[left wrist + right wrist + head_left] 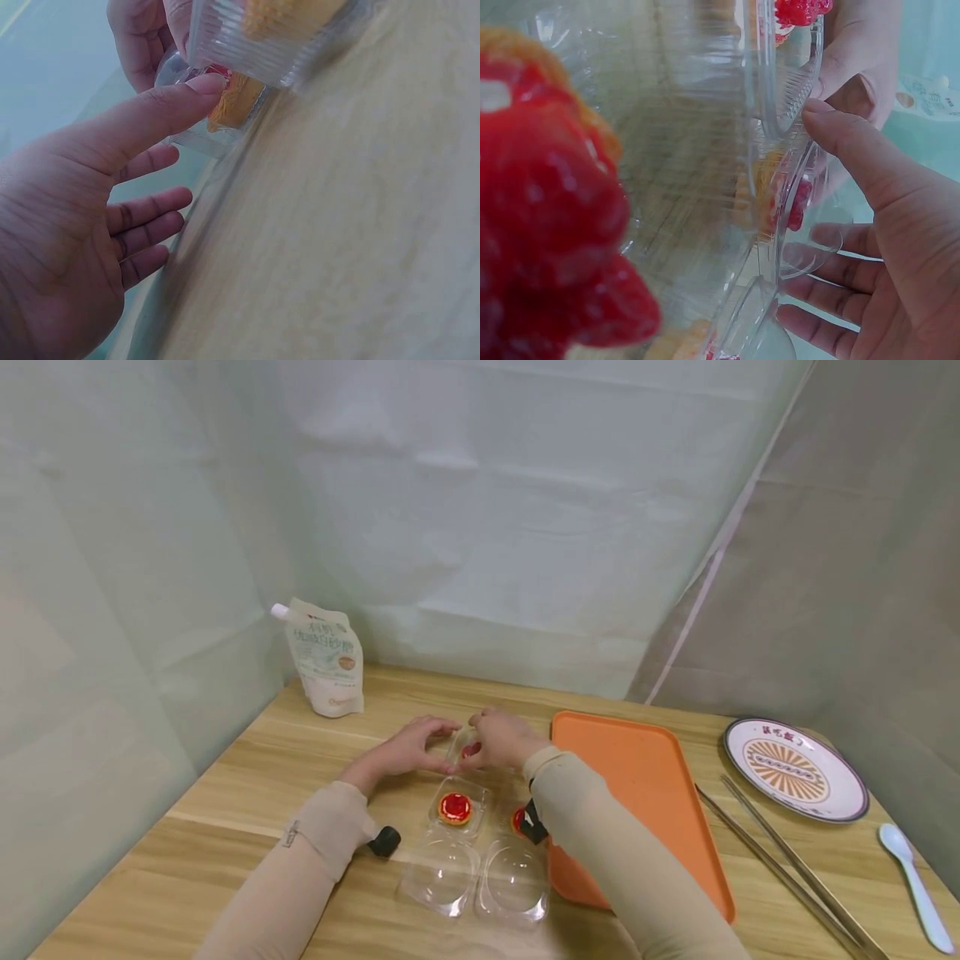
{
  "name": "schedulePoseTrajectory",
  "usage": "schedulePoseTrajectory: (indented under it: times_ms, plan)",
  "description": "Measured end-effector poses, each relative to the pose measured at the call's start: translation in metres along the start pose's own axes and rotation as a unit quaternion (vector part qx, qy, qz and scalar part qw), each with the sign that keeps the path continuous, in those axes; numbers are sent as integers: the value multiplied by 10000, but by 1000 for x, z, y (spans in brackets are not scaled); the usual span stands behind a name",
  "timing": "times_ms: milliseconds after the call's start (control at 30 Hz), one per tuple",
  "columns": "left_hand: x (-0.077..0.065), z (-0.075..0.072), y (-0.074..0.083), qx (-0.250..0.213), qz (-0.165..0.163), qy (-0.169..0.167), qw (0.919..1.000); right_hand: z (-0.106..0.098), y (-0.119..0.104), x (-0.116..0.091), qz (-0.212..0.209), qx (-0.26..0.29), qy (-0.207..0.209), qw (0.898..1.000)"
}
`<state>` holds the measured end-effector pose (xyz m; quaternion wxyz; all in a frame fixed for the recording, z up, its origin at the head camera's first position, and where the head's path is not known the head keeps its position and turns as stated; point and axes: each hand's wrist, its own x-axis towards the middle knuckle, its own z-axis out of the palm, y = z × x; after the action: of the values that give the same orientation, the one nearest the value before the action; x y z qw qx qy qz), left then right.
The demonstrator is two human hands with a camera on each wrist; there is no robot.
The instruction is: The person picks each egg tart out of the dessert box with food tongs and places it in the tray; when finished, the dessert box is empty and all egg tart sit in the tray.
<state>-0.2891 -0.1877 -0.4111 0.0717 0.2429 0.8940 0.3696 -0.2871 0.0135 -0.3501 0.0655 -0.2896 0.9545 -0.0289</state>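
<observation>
A clear plastic clamshell box [459, 746] with a red-topped tart [471, 750] in it stands between the two hands. My left hand [408, 748] is at its left side; the thumb touches its near edge, and the other fingers [150, 217] stretch out straight. From the right, my right hand [507, 740] holds the box, with the thumb [855, 146] at the near edge and fingers round the clear lid [814, 251]. Nearer lies an opened box with another red tart [454, 808] and its domed lid [442, 868]. A third tart [517, 820] shows partly behind the right wrist.
An orange tray [622, 760] lies right of the boxes, partly under the right arm. Beyond it are metal tongs [787, 860], a patterned plate [795, 768] and a pale blue spoon [911, 877]. A spouted pouch [327, 660] stands at the back left.
</observation>
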Motion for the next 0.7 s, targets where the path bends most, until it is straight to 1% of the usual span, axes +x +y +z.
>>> schedulePoseTrajectory:
  times_ms: [200,333,433,567,700]
  plan:
    - [-2,0,2,17,8,16,10000,1,2,0,-18,61,6,10000]
    - [-3,0,4,58,50,39,10000,1,2,0,-58,232,54,9997]
    - [-2,0,6,12,-27,58,10000,-1,2,-2,-53,405,67,9991]
    - [-3,0,8,31,30,145,9999,-4,5,-4,-97,538,72,9985]
    - [-2,1,10,110,203,262,9994,-7,9,-7,-249,706,167,9971]
